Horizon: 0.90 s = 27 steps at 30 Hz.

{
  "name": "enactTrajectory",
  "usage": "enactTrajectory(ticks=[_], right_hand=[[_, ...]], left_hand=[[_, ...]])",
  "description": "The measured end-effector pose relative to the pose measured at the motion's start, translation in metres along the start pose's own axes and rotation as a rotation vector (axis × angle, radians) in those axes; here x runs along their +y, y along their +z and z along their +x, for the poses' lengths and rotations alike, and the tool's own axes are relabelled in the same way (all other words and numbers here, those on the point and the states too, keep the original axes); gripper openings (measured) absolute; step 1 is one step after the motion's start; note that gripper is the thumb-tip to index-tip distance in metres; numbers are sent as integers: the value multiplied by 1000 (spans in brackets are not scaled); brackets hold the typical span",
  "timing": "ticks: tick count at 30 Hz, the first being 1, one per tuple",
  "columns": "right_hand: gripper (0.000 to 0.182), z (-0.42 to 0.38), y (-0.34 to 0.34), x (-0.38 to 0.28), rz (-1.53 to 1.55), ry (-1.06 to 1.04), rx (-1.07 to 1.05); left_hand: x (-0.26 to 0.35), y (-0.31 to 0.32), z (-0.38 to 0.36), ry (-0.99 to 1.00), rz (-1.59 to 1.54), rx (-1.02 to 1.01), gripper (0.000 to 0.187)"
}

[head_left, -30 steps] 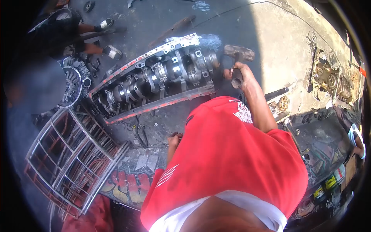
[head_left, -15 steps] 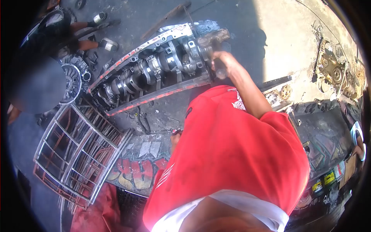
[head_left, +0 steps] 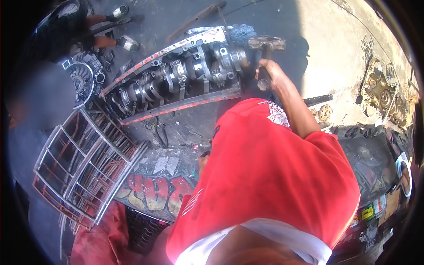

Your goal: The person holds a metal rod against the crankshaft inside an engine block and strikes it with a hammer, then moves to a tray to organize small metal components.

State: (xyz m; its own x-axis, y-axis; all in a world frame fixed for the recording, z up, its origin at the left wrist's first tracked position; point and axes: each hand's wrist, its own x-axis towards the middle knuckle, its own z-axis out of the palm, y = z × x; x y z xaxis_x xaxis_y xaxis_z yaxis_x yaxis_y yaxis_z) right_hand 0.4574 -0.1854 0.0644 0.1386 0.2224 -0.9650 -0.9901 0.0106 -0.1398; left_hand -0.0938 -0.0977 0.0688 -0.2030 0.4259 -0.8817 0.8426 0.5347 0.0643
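Note:
My right hand [head_left: 272,74] is closed round the handle of a hammer [head_left: 266,43], just off the right end of an engine block [head_left: 172,107]. The hammer's heavy head points away from me, and the handle's butt shows below my fist. In the open block lies a crankshaft [head_left: 179,73] with a toothed gear at its near right end. My left hand [head_left: 204,160] is low beside my red shirt, which covers much of it. Its fingers look curled round something small and dark that I cannot make out.
A metal frame rack [head_left: 90,167] stands at left, near a clutch assembly [head_left: 81,79] and a blurred person [head_left: 42,99]. Another person's shoes [head_left: 128,43] show at upper left. Engine parts [head_left: 382,95] lie on the sunlit floor at right.
The hammer has moved right, away from the crankshaft end, and is now sharper to see. My left hand has dropped slightly and is more covered by the shirt. The whole view has shifted a little.

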Motion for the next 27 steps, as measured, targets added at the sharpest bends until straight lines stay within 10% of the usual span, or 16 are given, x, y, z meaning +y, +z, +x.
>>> enactTrajectory(ticks=[9, 20, 27], right_hand=[[9, 26, -49, -20, 375, 328, -300], [9, 28, -17, -21, 106, -36, 73], [13, 23, -19, -36, 41, 290, -327]], left_hand=[[-4, 19, -17, -12, 23, 18, 41], [-14, 30, -42, -23, 200, 35, 42], [9, 54, -41, -9, 409, 23, 43]])
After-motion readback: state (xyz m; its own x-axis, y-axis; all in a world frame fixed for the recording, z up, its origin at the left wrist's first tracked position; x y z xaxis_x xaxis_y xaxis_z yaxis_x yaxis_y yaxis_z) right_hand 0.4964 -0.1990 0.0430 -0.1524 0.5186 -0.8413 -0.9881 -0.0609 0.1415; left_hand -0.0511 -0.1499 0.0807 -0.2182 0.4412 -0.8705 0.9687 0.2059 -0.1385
